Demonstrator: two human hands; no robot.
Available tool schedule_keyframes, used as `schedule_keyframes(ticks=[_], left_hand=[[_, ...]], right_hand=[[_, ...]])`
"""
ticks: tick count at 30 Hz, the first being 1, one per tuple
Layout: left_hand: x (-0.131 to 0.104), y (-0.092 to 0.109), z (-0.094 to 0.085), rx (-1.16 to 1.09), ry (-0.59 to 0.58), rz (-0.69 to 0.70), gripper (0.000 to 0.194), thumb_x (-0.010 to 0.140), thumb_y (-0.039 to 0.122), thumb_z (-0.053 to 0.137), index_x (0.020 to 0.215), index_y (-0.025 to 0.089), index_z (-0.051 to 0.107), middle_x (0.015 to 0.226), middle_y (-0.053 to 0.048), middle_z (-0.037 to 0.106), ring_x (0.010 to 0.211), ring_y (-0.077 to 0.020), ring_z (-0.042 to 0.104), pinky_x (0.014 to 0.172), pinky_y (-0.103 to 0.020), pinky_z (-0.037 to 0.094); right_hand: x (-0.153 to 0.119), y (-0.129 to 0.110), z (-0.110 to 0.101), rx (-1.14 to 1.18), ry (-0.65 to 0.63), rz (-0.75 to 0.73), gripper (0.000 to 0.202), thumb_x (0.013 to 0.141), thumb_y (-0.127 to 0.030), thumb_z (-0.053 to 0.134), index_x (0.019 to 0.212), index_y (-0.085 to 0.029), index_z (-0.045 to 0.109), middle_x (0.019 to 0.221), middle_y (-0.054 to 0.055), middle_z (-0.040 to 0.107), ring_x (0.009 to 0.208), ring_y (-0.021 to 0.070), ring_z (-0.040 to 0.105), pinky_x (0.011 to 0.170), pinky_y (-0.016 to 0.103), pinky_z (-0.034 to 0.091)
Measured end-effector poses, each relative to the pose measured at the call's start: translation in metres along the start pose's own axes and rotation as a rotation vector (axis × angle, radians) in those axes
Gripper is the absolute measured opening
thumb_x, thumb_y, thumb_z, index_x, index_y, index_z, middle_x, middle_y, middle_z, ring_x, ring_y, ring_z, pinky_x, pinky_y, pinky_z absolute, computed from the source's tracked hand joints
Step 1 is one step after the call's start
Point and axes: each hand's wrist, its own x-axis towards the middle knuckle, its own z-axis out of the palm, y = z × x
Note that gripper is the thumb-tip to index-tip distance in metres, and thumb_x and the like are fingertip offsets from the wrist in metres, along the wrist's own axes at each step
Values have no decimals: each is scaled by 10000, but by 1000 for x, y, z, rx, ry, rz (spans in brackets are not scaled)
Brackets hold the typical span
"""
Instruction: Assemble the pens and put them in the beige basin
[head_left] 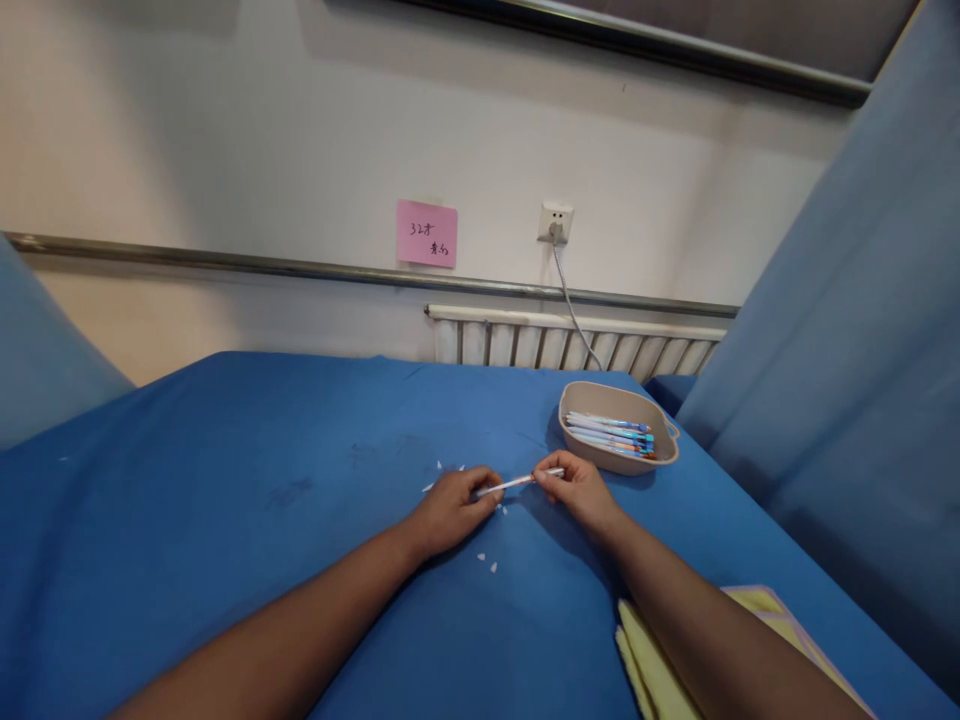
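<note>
A slim white pen (517, 482) spans the gap between my two hands, just above the blue-covered table (315, 600). My left hand (457, 508) is closed on its left end, thumb and fingers pinching it low over the cloth. At the other end, my right hand (576, 488) pinches the pen between thumb and fingertips. Small white scraps (487, 562) lie scattered around and below my left hand. A beige basket (660, 462) behind my right hand holds several pens (607, 435) lying side by side.
A folded yellow cloth (645, 650) lies at the lower right, partly under my right forearm. Beyond the table are a white radiator (540, 335), a wall rail (300, 265) and a plugged-in socket (555, 222). Blue curtains (840, 330) hang at both sides.
</note>
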Motion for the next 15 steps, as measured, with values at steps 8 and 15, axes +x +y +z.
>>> schedule_keyframes(ticks=[8,15], left_hand=[[-4,3,-1,-28,-36,51,207,846,247,443,1014,201,554,809,-11,640,761,-175,574,682,-242,392],[-5,0,2,-109,-46,67,192,856,291,474,1008,203,551,868,-26,670,815,-187,602,745,-261,409]], right_hand=[[-3,-3,4,21,-19,-22,235,658,-391,663,726,-175,600,530,-48,517,464,93,451,472,218,336],[-2,3,2,-17,-42,-17,248,664,-414,659,734,-183,603,531,-41,525,477,100,455,478,222,340]])
